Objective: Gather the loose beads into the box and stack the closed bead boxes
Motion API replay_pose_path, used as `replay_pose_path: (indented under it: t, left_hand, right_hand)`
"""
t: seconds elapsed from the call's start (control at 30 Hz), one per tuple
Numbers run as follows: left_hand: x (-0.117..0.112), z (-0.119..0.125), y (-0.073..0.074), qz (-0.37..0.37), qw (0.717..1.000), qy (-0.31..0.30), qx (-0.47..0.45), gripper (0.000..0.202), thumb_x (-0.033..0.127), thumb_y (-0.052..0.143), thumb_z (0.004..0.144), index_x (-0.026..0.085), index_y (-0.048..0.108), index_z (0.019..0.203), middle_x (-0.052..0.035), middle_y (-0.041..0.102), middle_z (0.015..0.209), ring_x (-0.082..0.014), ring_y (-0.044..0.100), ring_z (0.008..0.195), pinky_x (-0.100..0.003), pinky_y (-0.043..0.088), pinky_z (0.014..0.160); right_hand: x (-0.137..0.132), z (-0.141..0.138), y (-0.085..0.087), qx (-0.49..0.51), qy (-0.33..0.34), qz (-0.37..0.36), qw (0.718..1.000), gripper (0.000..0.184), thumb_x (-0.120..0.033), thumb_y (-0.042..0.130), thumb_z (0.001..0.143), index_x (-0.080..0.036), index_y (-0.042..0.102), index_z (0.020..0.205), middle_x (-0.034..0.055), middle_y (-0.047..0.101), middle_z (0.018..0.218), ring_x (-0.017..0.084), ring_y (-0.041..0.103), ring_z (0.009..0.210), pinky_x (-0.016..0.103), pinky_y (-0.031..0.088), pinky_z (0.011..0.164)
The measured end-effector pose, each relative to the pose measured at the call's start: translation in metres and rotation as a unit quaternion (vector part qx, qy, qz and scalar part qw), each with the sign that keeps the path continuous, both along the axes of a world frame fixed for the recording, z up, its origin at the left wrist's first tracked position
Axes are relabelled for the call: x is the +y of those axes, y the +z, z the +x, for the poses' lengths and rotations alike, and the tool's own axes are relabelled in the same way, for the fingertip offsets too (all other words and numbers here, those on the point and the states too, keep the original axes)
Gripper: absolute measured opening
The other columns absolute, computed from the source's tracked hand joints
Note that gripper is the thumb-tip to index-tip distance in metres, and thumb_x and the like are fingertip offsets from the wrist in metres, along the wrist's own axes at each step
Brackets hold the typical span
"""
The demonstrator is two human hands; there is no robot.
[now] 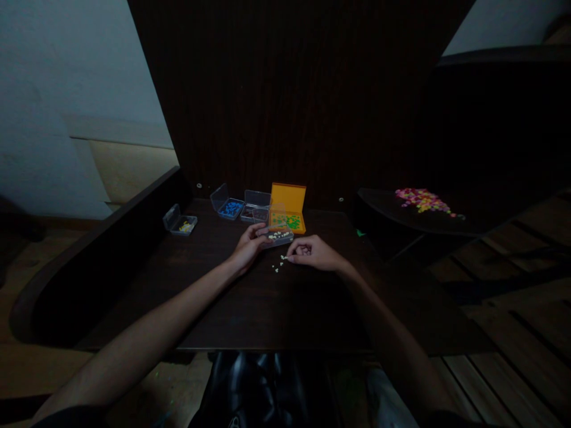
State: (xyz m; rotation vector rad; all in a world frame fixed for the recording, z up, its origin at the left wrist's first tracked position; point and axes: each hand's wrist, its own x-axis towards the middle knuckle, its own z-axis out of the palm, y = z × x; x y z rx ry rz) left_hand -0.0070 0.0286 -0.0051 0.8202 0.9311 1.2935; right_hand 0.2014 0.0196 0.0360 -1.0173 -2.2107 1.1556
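Note:
My left hand [250, 244] rests on a dark wooden table [250, 309], its fingers curled against a small clear box of white beads [280, 237]. My right hand [312, 252] is closed in a pinch, fingertips touching a little heap of loose white beads [279, 264] lying on the table just left of it. What the pinch holds is too small to make out. Both forearms reach in from the bottom of the view.
Behind the hands stand an open orange box with green beads [289, 209], a clear box of blue beads [228, 205], another clear box [256, 205] and one with yellow beads [181, 222]. A mixed pile of coloured beads [423, 200] lies on a dark shelf at right.

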Motion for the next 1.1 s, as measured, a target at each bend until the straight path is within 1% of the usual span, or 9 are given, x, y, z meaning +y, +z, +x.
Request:
replay_pose_path:
  t: [0.1, 0.17, 0.3, 0.4, 0.5, 0.73, 0.87, 1.0, 1.1]
  left_hand:
    - [-0.003, 0.000, 0.000, 0.031, 0.998, -0.001, 0.052, 0.056, 0.008, 0.073, 0.056, 0.018, 0.057, 0.108, -0.0055, 0.063, 0.112, -0.0174, 0.064, 0.094, -0.034, 0.051, 0.089]
    - [-0.006, 0.001, 0.000, 0.060, 0.994, -0.020, 0.089, 0.056, 0.009, 0.074, 0.057, 0.018, 0.057, 0.110, -0.0051, 0.064, 0.111, -0.0157, 0.064, 0.090, -0.033, 0.051, 0.088]
    - [-0.013, 0.004, 0.000, 0.091, 0.987, -0.083, 0.108, 0.057, 0.009, 0.073, 0.060, 0.017, 0.055, 0.113, -0.0044, 0.062, 0.111, -0.0090, 0.062, 0.075, -0.028, 0.053, 0.078]
    - [-0.016, 0.006, 0.000, 0.101, 0.983, -0.115, 0.101, 0.057, 0.007, 0.071, 0.061, 0.017, 0.053, 0.114, -0.0032, 0.062, 0.106, -0.0071, 0.062, 0.071, -0.025, 0.053, 0.074]
    - [-0.017, 0.007, -0.001, 0.108, 0.981, -0.132, 0.095, 0.058, 0.005, 0.070, 0.060, 0.017, 0.053, 0.113, -0.0027, 0.062, 0.104, -0.0068, 0.062, 0.070, -0.024, 0.053, 0.072]
    - [-0.016, 0.007, -0.004, 0.108, 0.982, -0.127, 0.088, 0.055, 0.005, 0.071, 0.061, 0.018, 0.054, 0.111, -0.0037, 0.059, 0.109, -0.0066, 0.062, 0.072, -0.023, 0.054, 0.070]
    - [-0.015, 0.007, -0.005, 0.109, 0.981, -0.129, 0.090, 0.056, 0.006, 0.071, 0.061, 0.018, 0.053, 0.112, -0.0043, 0.059, 0.110, -0.0077, 0.063, 0.073, -0.025, 0.054, 0.072]
    - [-0.013, 0.005, -0.006, 0.114, 0.981, -0.122, 0.103, 0.056, 0.009, 0.071, 0.061, 0.018, 0.053, 0.114, -0.0056, 0.058, 0.112, -0.0087, 0.063, 0.073, -0.029, 0.054, 0.074]
    - [-0.011, 0.004, -0.004, 0.113, 0.982, -0.099, 0.119, 0.057, 0.010, 0.071, 0.060, 0.017, 0.052, 0.113, -0.0058, 0.057, 0.112, -0.0093, 0.062, 0.074, -0.029, 0.052, 0.076]
  right_hand:
    - [0.005, 0.003, 0.000, 0.063, -0.079, 0.025, 0.995, 0.034, -0.046, 0.068, 0.076, -0.013, 0.068, 0.083, -0.0028, 0.047, 0.059, 0.010, 0.039, 0.053, 0.021, 0.030, 0.051]
    - [0.009, 0.005, -0.004, 0.081, -0.129, 0.059, 0.987, 0.032, -0.043, 0.066, 0.077, -0.012, 0.068, 0.084, -0.0022, 0.048, 0.059, 0.010, 0.040, 0.054, 0.022, 0.030, 0.051]
    - [0.012, 0.006, -0.008, 0.009, -0.183, 0.143, 0.973, 0.020, -0.031, 0.062, 0.079, -0.012, 0.069, 0.080, -0.0030, 0.047, 0.056, 0.011, 0.040, 0.052, 0.022, 0.029, 0.051]
    - [0.009, 0.005, -0.007, -0.072, -0.163, 0.172, 0.969, 0.011, -0.019, 0.061, 0.076, -0.013, 0.070, 0.076, -0.0041, 0.047, 0.053, 0.009, 0.039, 0.050, 0.021, 0.028, 0.052]
    - [0.007, 0.004, -0.004, -0.117, -0.147, 0.177, 0.966, 0.010, -0.013, 0.061, 0.073, -0.014, 0.071, 0.076, -0.0042, 0.050, 0.053, 0.009, 0.040, 0.049, 0.021, 0.028, 0.052]
    - [0.009, 0.006, -0.003, -0.140, -0.161, 0.183, 0.960, 0.013, -0.016, 0.060, 0.074, -0.015, 0.073, 0.077, -0.0027, 0.053, 0.054, 0.009, 0.040, 0.049, 0.021, 0.028, 0.051]
    - [0.010, 0.008, -0.005, -0.118, -0.165, 0.180, 0.963, 0.016, -0.021, 0.059, 0.075, -0.014, 0.074, 0.077, -0.0021, 0.051, 0.053, 0.010, 0.039, 0.049, 0.021, 0.028, 0.051]
    - [0.009, 0.008, -0.003, -0.039, -0.167, 0.148, 0.974, 0.021, -0.028, 0.057, 0.077, -0.013, 0.072, 0.078, -0.0024, 0.048, 0.053, 0.010, 0.039, 0.050, 0.022, 0.026, 0.050]
    - [0.004, 0.007, 0.002, 0.006, -0.116, 0.095, 0.989, 0.022, -0.030, 0.059, 0.075, -0.012, 0.072, 0.079, -0.0033, 0.045, 0.053, 0.009, 0.035, 0.049, 0.021, 0.025, 0.048]
